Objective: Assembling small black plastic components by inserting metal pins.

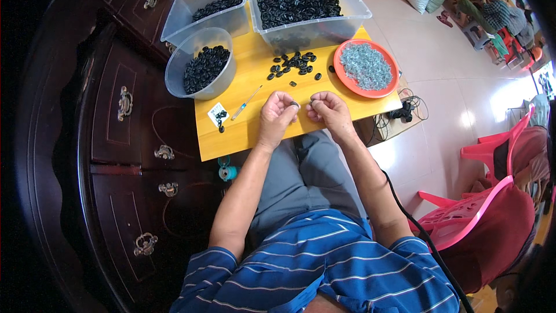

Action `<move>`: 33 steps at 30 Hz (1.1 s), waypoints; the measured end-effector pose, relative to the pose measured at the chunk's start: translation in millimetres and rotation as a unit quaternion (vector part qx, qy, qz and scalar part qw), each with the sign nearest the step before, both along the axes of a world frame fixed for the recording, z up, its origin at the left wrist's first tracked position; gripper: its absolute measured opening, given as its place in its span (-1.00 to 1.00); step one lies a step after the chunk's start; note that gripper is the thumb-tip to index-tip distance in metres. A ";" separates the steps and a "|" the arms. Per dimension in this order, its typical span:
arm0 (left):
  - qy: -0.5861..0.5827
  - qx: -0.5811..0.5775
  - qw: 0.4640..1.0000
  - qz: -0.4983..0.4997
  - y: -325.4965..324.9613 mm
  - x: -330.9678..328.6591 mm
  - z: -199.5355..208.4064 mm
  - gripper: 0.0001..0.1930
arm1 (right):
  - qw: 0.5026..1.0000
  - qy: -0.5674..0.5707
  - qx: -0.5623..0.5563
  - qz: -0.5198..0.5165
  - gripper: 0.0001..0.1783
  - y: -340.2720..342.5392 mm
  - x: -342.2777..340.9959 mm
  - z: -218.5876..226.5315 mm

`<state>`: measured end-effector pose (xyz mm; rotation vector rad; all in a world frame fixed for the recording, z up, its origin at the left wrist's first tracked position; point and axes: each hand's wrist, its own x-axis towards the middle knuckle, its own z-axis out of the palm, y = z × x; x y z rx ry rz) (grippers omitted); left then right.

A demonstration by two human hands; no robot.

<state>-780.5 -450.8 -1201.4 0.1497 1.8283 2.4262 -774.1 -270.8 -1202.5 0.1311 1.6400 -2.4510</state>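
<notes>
Above the table's front edge, my left hand (277, 118) pinches a small black oval piece (295, 104) between thumb and forefinger. A little apart from it, my right hand (331, 113) is closed in a pinch, with something tiny at its fingertips that I cannot make out. Beyond my hands, several loose black oval pieces (302, 71) with slotted middles lie on the yellow table (249, 139). To their right an orange-red plate (395, 75) holds a heap of small, clear or silvery pieces (367, 67).
A round translucent tub (174, 75) and two rectangular bins (354, 14) (174, 29) hold more black pieces. A thin screwdriver-like tool (245, 104) lies beside a white label (215, 113). Dark wooden drawers (116, 122) stand left; pink chairs (463, 214) and seated people (498, 14) are right.
</notes>
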 end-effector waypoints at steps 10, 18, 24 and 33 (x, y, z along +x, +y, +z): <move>0.062 -0.076 0.995 0.034 48.8 21.3 -6.6 -0.83 | 0.994 0.002 -0.014 -0.109 -0.83 -6.4 -0.8 -8.2; 0.019 -0.051 0.998 0.010 68.1 31.6 -11.1 -0.83 | 0.987 -0.009 -0.090 -0.130 -0.82 -3.0 -4.0 -8.0; -0.009 -0.131 0.990 -0.043 70.7 36.9 -11.7 -0.89 | 0.981 -0.037 -0.141 -0.128 -0.83 1.7 -2.6 -0.5; -0.013 -0.105 0.991 -0.081 64.7 39.9 7.9 -0.87 | 0.985 -0.026 -0.137 -0.105 -0.83 2.8 -3.0 -2.3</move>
